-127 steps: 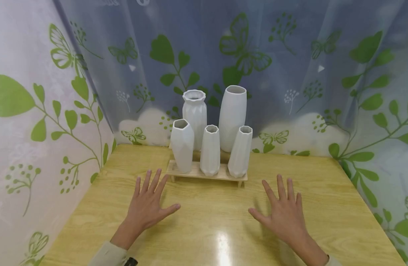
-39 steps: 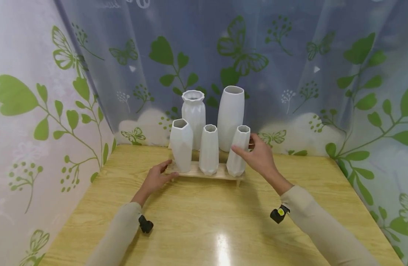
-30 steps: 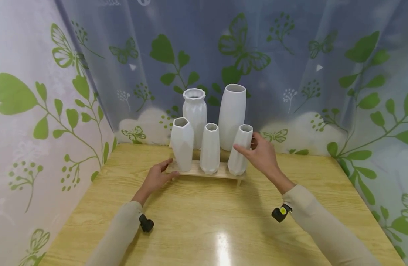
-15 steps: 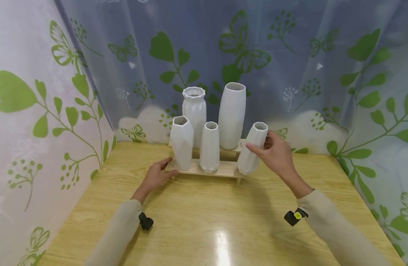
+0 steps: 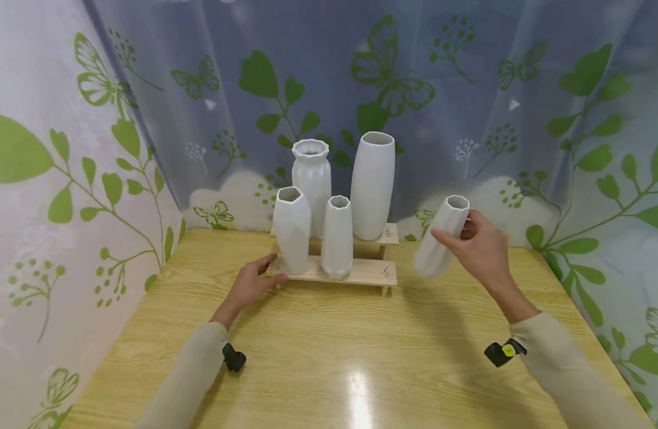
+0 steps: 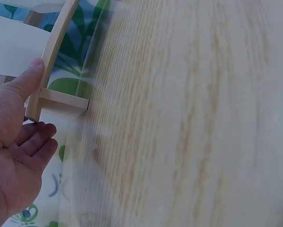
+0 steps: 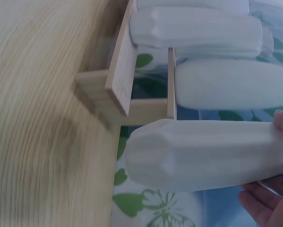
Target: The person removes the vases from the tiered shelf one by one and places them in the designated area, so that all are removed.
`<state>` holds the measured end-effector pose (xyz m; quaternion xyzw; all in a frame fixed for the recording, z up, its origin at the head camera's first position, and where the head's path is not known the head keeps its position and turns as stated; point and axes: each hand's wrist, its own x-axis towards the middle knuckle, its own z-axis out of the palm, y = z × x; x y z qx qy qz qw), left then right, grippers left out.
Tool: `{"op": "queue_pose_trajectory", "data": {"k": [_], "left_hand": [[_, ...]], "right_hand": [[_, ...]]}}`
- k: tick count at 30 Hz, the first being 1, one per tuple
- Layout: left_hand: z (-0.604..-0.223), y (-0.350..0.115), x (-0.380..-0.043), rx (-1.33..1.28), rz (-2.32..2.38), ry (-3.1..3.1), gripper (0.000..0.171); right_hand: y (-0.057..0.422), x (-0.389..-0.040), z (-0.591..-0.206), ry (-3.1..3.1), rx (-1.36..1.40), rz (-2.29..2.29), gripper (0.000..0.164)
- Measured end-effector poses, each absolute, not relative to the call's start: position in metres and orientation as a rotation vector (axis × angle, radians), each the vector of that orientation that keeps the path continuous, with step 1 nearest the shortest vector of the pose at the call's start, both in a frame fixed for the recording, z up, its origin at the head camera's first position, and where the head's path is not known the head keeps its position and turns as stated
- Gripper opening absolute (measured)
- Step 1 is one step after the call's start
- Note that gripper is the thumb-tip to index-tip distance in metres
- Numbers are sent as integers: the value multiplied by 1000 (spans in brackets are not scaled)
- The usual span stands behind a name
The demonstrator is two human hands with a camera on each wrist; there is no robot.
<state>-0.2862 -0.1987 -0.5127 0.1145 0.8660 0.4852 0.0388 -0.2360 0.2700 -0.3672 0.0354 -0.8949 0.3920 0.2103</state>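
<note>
In the head view my right hand (image 5: 481, 253) grips a white fluted vase (image 5: 441, 238) near its top, thumb in front and fingers behind. The vase tilts, mouth to the right, off the two-tier wooden stand (image 5: 369, 272) and to its right; the right wrist view shows its faceted base (image 7: 148, 153) apart from the stand. At the stand's left end, my left hand (image 5: 250, 290) holds the lower shelf; in the left wrist view the thumb (image 6: 32, 75) lies on the board edge, with the fingers curled beneath. A faceted vase (image 5: 292, 232) stands just beside this hand.
Another fluted vase (image 5: 337, 238) stands mid lower shelf. On the upper shelf are a ruffled-neck vase (image 5: 319, 179) and a tall smooth vase (image 5: 373, 187). The wooden table (image 5: 318, 357) meets a patterned curtain (image 5: 307, 36) behind the stand.
My right hand reached the right-hand fluted vase, lifted it off the lower shelf and carried it rightward, tilting it. My left hand moved to the stand's left end and has stayed there since.
</note>
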Motion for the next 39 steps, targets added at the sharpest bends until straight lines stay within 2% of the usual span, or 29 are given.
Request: {"op": "queue_pose_trajectory", "data": {"k": [16, 26, 39], "left_hand": [[-512, -200, -287, 348, 1466, 2671, 82], [-511, -199, -286, 351, 1494, 2645, 81], [-510, -198, -285, 351, 1495, 2644, 80]], "right_hand": [[333, -248, -371, -2524, -76, 946, 73], [360, -261, -377, -2517, -116, 917, 68], [398, -274, -393, -2536, -257, 949, 75]]}}
